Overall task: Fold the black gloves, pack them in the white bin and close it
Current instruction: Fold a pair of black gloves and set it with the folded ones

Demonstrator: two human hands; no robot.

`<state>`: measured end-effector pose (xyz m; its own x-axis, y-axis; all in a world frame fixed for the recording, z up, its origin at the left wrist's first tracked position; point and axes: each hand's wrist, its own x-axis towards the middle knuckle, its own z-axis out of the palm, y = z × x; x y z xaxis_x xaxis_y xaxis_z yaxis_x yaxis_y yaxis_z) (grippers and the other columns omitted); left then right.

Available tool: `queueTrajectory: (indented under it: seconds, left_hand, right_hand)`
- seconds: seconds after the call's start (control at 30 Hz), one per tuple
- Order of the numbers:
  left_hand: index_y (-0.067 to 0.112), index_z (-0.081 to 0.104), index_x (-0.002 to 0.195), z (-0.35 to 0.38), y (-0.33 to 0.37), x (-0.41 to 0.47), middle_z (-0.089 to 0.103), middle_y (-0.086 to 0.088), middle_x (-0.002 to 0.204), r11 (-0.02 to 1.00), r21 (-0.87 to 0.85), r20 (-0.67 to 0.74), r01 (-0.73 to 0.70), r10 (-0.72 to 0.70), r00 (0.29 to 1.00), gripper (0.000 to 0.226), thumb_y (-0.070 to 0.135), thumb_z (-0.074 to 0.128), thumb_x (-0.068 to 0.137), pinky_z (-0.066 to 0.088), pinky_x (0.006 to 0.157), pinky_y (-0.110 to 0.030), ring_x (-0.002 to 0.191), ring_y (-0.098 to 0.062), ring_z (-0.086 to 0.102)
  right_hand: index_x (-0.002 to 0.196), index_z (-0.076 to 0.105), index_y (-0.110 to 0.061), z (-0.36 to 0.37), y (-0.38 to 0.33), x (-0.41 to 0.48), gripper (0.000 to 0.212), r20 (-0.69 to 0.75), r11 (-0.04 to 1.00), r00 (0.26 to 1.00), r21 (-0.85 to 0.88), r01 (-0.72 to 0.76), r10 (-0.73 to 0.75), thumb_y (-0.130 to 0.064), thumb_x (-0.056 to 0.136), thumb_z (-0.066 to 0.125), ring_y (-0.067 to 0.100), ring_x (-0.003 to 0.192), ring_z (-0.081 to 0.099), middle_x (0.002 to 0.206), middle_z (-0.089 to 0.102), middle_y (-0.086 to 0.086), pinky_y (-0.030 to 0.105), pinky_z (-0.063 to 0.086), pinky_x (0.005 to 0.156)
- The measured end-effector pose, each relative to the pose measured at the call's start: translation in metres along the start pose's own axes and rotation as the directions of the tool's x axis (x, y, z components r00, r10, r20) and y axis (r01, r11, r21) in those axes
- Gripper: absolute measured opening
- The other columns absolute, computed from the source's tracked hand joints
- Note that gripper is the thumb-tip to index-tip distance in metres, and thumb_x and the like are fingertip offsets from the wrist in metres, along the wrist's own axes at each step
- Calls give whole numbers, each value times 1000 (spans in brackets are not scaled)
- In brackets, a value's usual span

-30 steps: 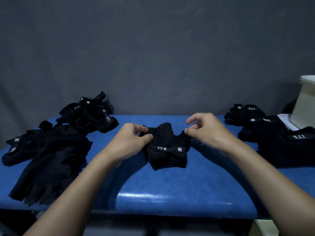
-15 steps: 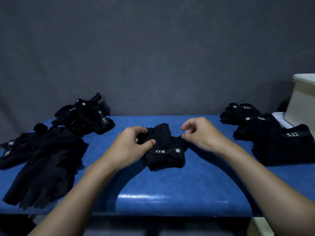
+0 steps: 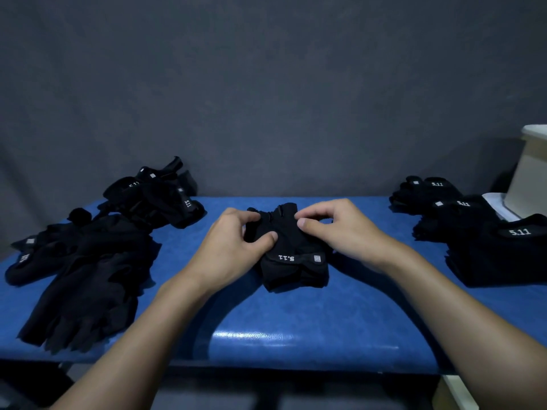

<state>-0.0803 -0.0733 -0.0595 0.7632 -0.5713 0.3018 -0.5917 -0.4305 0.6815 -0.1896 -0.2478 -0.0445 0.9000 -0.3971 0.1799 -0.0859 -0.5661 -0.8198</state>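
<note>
A black glove (image 3: 291, 261) with a white "5.11" mark lies bunched in the middle of the blue table (image 3: 296, 321). My left hand (image 3: 233, 247) grips its left side, thumb pressed onto the fabric. My right hand (image 3: 340, 229) pinches its upper right edge with curled fingers. The white bin (image 3: 529, 179) stands at the far right, only partly in view.
A loose heap of black gloves (image 3: 88, 247) covers the table's left end. A stack of folded black gloves (image 3: 485, 232) sits at the right, in front of the bin. A grey wall rises behind the table. A white edge (image 3: 455, 392) shows at the bottom right.
My two hands have drawn closer together over the glove. My right hand slid left onto its upper edge, and the glove is more bunched.
</note>
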Motion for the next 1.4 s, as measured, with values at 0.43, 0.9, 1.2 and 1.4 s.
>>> queueTrajectory:
  seconds: [0.43, 0.9, 1.2, 1.4]
  left_hand:
    - [18, 57, 135, 3, 2, -4, 48, 6, 114, 990, 138, 67, -13, 4, 998, 52, 43, 66, 90, 33, 82, -17, 94, -8, 49]
    - [39, 42, 145, -12, -2, -20, 37, 22, 151, 941, 200, 390, -273, 179, 903, 78, 77, 27, 78, 30, 117, -35, 141, -7, 37]
    - [33, 9, 158, -15, -3, -21, -4, 13, 165, 849, 445, 523, -284, 10, 852, 73, 68, 25, 96, 3, 125, -37, 150, 0, -9]
    - [33, 9, 158, -15, -3, -20, -4, 13, 165, 837, 468, 515, -284, 3, 857, 74, 69, 23, 95, 3, 124, -38, 149, 0, -9]
  right_hand:
    - [124, 65, -15, 6, 7, -1, 37, 80, 994, 995, -103, -43, 51, -25, 89, 70, 5, 102, 63, 110, 67, -7, 20, 47, 94]
    - [138, 53, -25, 2, 11, -13, 50, 265, 948, 957, -258, 186, -115, -44, 93, 59, -1, 134, 41, 145, 48, -13, 22, 29, 114]
    - [155, 15, -36, 1, 11, -22, 89, 407, 851, 912, -495, 174, 50, -75, 76, 23, -3, 147, -6, 162, 3, -22, 35, -2, 123]
    - [144, 46, -32, -10, 18, -20, 57, 325, 938, 941, -287, 192, -93, -50, 91, 59, -6, 147, 7, 158, 28, -18, 29, 11, 123]
